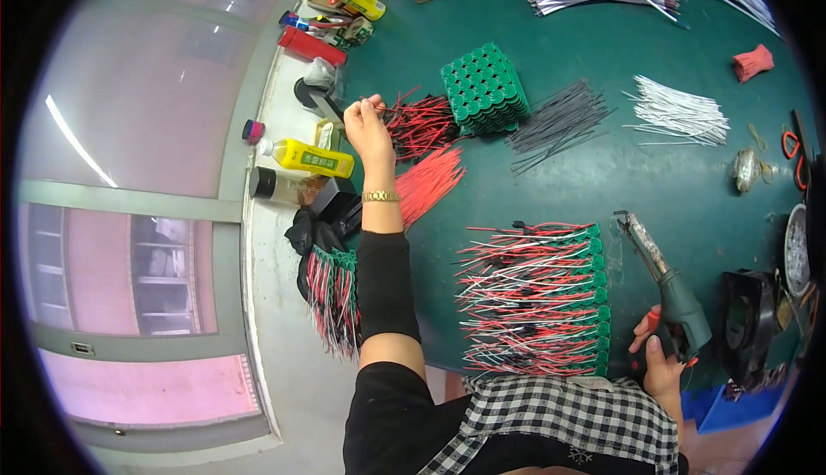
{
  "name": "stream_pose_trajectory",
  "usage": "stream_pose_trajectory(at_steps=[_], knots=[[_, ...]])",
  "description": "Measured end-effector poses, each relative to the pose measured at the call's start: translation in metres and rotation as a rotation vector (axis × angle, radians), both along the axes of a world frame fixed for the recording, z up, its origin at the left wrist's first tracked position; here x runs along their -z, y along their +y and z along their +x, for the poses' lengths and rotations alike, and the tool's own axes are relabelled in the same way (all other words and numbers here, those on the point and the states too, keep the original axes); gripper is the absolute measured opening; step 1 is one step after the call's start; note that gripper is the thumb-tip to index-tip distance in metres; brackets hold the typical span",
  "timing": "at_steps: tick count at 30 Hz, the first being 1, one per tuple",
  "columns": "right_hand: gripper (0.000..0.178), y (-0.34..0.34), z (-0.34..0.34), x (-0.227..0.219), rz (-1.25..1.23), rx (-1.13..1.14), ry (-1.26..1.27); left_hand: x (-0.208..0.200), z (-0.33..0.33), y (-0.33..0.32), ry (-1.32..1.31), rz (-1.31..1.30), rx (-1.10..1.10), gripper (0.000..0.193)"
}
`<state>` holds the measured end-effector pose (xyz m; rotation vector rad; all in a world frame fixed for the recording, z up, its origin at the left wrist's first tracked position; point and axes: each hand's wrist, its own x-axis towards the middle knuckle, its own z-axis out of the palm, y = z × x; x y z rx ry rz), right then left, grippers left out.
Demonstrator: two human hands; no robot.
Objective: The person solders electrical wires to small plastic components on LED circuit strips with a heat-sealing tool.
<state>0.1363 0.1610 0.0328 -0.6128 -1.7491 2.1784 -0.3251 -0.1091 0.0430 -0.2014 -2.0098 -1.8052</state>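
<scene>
My left hand (368, 126) reaches to the left end of a pile of short red-and-black wires (422, 126). Its fingers are pinched together on what looks like the thin end of a wire, mostly hidden by the fingertips. My right hand (661, 363) is wrapped round the handle of a dark green soldering gun (684, 307), whose long metal barrel slants up and left. Left of its tip lies a row of round green circuit boards (595, 299) with red, white and black wires (525, 303) fanning out leftward. Below the pile are plain red wires (430, 184).
Stacked green board panels (484, 88), grey wires (559, 122) and white wires (680, 112) lie across the green table. Yellow bottles (314, 158) and a red flask (311, 45) line the left edge. Finished-looking wired boards (331, 299) hang there too. A black device (747, 324) stands at right.
</scene>
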Motion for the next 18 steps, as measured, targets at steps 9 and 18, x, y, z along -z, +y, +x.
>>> stream_pose_trajectory(at_steps=[9,18], knots=[[0.042,-0.001,-0.001,0.002,0.015,-0.022,0.025,-0.062,0.022,0.003,-0.206,1.137,0.441,0.026],[0.043,0.005,0.018,0.01,-0.013,-0.091,-0.04,-0.025,0.2,0.111,0.005,-0.39,0.758,0.006]])
